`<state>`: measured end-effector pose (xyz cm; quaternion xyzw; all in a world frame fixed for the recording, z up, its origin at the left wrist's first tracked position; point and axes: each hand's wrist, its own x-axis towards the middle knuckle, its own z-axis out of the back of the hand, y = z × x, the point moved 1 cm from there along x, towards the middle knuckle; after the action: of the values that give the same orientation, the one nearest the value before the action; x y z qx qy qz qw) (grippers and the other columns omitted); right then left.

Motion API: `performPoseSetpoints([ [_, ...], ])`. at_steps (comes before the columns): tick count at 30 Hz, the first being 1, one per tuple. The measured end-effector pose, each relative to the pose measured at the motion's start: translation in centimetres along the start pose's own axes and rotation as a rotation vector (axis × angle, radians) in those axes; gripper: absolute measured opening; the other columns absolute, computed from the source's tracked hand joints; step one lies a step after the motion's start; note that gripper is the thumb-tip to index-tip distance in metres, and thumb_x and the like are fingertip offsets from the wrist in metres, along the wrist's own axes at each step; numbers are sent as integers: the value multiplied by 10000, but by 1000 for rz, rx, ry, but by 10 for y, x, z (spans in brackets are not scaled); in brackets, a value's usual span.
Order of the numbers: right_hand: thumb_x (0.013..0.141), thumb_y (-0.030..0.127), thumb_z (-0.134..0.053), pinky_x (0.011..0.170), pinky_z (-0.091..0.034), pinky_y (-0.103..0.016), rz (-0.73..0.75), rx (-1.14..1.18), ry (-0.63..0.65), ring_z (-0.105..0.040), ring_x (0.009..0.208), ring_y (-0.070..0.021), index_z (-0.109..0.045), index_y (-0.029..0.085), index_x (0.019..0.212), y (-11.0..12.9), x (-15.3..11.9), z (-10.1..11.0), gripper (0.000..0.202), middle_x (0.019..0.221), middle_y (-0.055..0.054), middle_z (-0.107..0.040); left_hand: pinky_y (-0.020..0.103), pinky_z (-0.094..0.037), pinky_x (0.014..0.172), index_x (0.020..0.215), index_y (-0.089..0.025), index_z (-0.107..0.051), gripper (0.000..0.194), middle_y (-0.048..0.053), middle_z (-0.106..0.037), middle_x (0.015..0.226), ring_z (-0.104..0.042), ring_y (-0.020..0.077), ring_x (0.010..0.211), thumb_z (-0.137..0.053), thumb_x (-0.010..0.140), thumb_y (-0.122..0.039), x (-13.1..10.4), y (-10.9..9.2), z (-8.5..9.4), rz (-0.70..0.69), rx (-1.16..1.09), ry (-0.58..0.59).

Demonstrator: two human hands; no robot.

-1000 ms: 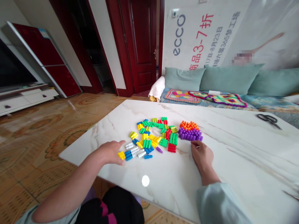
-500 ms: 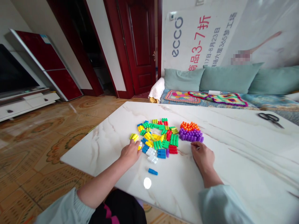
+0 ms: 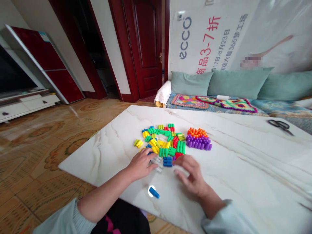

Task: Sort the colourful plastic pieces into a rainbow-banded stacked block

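Observation:
My left hand (image 3: 141,165) is at the near left of a pile of small plastic pieces with rounded ends, thumb and fingers apart around some white pieces (image 3: 159,161). Whether it touches them I cannot tell. Across from it, my right hand (image 3: 191,174) hovers with parted fingers, slightly blurred, beside joined blue pieces (image 3: 167,161) and partly covering red pieces (image 3: 179,155). Green pieces (image 3: 180,147) and yellow pieces (image 3: 138,143) lie in small joined groups. A single blue piece (image 3: 154,192) rests apart, near the table's front edge.
On the white marbled table (image 3: 243,182), orange balls (image 3: 197,132) sit behind packed rows of purple pieces (image 3: 198,143). Black scissors (image 3: 280,125) lie at the far right. A sofa with green cushions (image 3: 239,84) stands behind the table.
My right hand has moved left from beside the purple rows to the blue and red pieces. My left hand has shifted right to the white ones. The single blue piece has moved nearer and turned.

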<state>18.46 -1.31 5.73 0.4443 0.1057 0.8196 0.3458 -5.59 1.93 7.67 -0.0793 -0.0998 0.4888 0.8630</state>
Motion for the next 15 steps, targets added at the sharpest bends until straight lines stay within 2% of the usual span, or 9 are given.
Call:
performPoseSetpoints([
  [2,910,405,-511,816,-447,-317,332,179,369,-587,881,-186,-627,235,1153,35,-3,-27,319,999,-63,-653,407,-371,1063,1236,-268,-600,351,61,-523,1283,-467,252,1188,-485,905,-256,1,7,-3,-19,-24,23],
  [3,909,417,-517,845,-441,-315,412,213,488,-582,897,-180,-625,241,1150,48,-6,-39,318,1020,-57,-653,411,-346,1087,1251,-272,-592,391,56,-507,1321,-449,249,1221,-447,900,-182,1,11,-4,-25,-31,36],
  [5,893,446,-543,851,-438,-312,499,229,593,-564,924,-178,-644,265,1075,64,-11,-58,276,1043,-32,-655,422,-308,1117,1296,-276,-560,519,46,-462,1395,-413,246,1275,-404,851,-59,0,17,-7,-29,-37,70],
  [6,889,446,-552,853,-437,-315,491,206,620,-553,942,-181,-650,276,1049,67,-12,-64,253,1064,-24,-652,422,-302,1122,1320,-276,-538,582,42,-435,1426,-401,245,1292,-394,820,-16,0,20,-8,-26,-36,87],
  [9,926,347,-520,878,-441,-318,337,115,618,-531,1000,-185,-644,259,1084,59,-6,-66,219,1122,-42,-637,408,-315,1116,1351,-278,-501,648,35,-369,1474,-387,247,1305,-400,785,21,-1,25,-13,-28,-26,97],
  [12,957,190,-426,910,-456,-342,183,70,506,-530,1050,-193,-626,204,1139,39,6,-60,270,1133,-88,-636,376,-365,1079,1323,-280,-510,571,52,-419,1396,-425,237,1256,-453,813,-31,1,28,-16,-20,-36,48],
  [15,953,136,-397,924,-479,-391,82,32,358,-517,1111,-219,-621,194,1163,18,12,-59,313,1176,-114,-622,347,-416,1023,1301,-269,-497,526,64,-480,1241,-493,218,1158,-510,812,-77,4,30,-18,64,-46,24],
])
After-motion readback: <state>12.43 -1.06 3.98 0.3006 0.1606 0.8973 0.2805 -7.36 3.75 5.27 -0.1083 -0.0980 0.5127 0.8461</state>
